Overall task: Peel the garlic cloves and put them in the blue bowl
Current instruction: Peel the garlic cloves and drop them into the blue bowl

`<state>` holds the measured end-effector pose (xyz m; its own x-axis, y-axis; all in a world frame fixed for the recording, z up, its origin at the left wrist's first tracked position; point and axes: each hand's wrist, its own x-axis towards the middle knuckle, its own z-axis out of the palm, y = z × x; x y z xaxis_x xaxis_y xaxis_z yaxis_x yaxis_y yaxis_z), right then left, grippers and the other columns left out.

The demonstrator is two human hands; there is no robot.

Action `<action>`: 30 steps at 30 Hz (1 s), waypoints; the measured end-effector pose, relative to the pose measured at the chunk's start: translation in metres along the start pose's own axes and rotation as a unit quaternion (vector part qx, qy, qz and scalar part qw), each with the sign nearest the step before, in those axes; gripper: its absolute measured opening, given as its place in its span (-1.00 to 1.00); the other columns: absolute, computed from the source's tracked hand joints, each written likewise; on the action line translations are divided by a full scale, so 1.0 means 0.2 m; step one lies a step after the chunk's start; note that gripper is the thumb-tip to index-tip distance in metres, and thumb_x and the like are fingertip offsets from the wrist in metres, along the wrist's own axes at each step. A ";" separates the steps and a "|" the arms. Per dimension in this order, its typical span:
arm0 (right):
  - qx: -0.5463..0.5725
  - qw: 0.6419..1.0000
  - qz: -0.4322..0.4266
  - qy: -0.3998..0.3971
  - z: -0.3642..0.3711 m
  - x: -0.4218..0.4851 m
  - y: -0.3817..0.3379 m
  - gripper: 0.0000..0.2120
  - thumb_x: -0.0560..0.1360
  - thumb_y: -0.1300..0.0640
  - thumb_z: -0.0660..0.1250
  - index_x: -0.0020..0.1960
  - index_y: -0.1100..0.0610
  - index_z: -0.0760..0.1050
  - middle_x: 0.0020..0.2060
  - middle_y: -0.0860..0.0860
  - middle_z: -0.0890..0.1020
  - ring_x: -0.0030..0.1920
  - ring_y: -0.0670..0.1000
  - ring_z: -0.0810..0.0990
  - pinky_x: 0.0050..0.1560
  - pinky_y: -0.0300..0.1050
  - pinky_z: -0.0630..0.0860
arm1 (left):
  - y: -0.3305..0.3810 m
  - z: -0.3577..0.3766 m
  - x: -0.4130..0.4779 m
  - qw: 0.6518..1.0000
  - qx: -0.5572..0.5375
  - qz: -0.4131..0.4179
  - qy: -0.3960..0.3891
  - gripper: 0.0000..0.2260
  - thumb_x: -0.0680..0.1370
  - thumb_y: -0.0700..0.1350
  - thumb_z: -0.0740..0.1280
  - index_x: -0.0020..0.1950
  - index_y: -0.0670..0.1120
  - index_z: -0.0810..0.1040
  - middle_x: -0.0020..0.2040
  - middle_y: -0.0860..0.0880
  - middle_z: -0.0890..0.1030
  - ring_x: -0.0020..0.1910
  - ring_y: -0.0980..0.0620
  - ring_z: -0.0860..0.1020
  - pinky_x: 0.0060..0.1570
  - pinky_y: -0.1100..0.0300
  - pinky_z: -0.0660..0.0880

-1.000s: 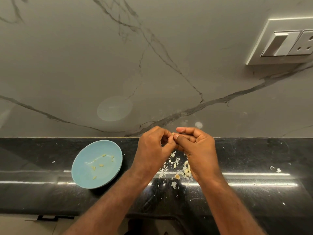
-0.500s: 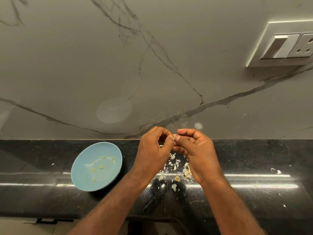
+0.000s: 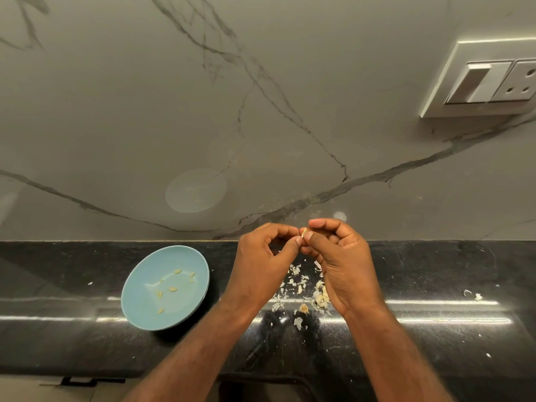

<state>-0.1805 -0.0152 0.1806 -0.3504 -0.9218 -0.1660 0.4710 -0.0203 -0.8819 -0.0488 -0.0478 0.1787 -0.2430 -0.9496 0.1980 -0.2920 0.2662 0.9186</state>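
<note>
\- what do the hands do now?

\- both are lifted a little over the black counter [image 3: 435, 271], in the middle, close to its far edge by the wall. the left hand [image 3: 261, 265] and the right hand [image 3: 340, 268] meet at the fingertips, and together they pinch one small pale garlic clove [image 3: 303, 233]. on each hand the thumb and the first finger curl onto it, and the other fingers are curled as well.

\- is this clove peeled?

\- i cannot tell. it is very small and the fingers cover most of it.

\- and where is the blue bowl?

\- the blue bowl [image 3: 139, 310] stands on the counter, left of the left hand and apart from it. inside lie several small peeled cloves [image 3: 173, 289], scattered over the bottom.

\- what lies under the hands?

\- thin white skins [image 3: 294, 281] are spread on the counter. just beside the right wrist there are some pale pieces [image 3: 320, 298] that look like cloves. a few crumbs of skin [image 3: 471, 294] lie well apart, to the right.

\- and behind?

\- a grey marble wall [image 3: 174, 111] with dark veins, and a white switch plate [image 3: 490, 82] high on the right.
</note>
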 end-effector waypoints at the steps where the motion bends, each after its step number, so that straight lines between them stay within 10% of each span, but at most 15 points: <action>1: -0.002 1.000 -0.005 0.002 0.00 0.00 0.00 -0.83 0.46 0.42 0.41 -0.01 0.21 0.57 -0.25 0.06 0.69 -0.18 0.00 0.66 -0.16 -0.20 0.60 | 0.00 0.00 0.00 1.000 0.006 -0.001 0.000 -0.93 0.53 -0.12 0.46 -0.01 0.03 0.68 -0.12 0.10 0.69 -0.11 0.19 0.65 -0.06 0.28 0.59; 30: -0.038 0.999 0.016 -0.019 0.00 -0.04 0.00 -0.80 0.48 0.37 0.43 0.09 0.23 0.62 -0.21 0.14 0.71 -0.17 0.04 0.70 -0.13 -0.18 0.64 | -0.05 0.01 0.02 0.981 0.153 0.121 0.014 -0.92 0.48 -0.21 0.45 -0.20 -0.09 0.59 -0.30 0.08 0.54 -0.34 0.08 0.50 -0.34 0.33 0.45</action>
<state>-0.1775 -0.0088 0.1823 -0.3045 -0.9354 -0.1799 0.4186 0.0382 -0.9073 -0.0482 -0.0542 0.1702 -0.3159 -0.8554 0.4105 -0.4935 0.5177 0.6989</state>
